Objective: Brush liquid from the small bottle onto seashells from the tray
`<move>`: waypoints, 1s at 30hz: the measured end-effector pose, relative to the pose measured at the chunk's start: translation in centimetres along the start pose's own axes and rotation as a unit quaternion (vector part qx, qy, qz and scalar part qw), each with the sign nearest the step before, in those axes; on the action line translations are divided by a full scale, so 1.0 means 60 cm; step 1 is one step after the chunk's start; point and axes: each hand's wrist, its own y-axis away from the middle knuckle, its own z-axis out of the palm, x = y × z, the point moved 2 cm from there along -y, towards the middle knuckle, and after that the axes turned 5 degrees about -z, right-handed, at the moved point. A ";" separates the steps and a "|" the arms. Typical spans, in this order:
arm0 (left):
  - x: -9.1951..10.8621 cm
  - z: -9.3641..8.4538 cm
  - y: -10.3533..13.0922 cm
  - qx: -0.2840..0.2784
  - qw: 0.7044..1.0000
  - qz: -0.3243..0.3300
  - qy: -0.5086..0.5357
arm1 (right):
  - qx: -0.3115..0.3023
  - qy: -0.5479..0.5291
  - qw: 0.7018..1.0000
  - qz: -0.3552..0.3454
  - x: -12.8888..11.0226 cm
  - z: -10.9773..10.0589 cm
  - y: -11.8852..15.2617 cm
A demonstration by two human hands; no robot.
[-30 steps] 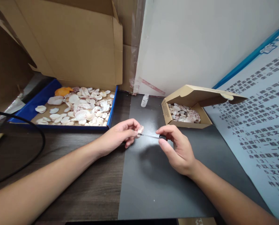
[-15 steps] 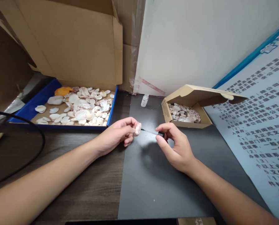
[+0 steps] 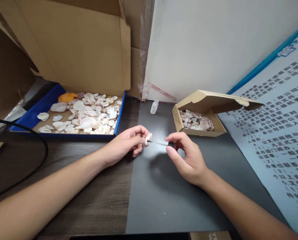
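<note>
The shell (image 3: 148, 137) sits out past the fingertips of my left hand (image 3: 129, 141), held clear of the counter (image 3: 96, 200), over the left side of the grey mat (image 3: 169, 206), tilted up on edge with its longer side running roughly away from me. What matters from here is how the brush (image 3: 159, 143) meets it: the thin stem lies almost level across my view, dark tip leftward at the shell, sloping slightly nearer me toward its black handle, so shell and stem run roughly crosswise. From my right hand (image 3: 189, 158) the shell lies to the left and a touch farther off; the left is the nearer, being already on it. (Whether the bristles actually press on the surface or hover just over it, I can't tell from this head view.) My left grip is closed, thumb and forefinger pinching the shell's near edge, other fingers curled beneath; my right grip pinches the brush handle between thumb and forefinger, palm turned left, forearm coming in from the lower right. Beyond both, a small bottle (image 3: 154, 107) stands upright, between a blue box (image 3: 89, 135) of shells on the left and a small cardboard box (image 3: 178, 119) on the right.
</note>
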 end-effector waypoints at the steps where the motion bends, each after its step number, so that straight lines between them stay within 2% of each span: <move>1: 0.000 0.000 0.000 0.000 1.000 0.001 0.000 | 0.000 0.007 1.000 0.005 0.001 0.001 0.000; 30: -0.001 -0.002 0.000 -0.007 1.000 0.005 0.012 | -0.010 -0.007 1.000 0.009 0.001 0.000 -0.002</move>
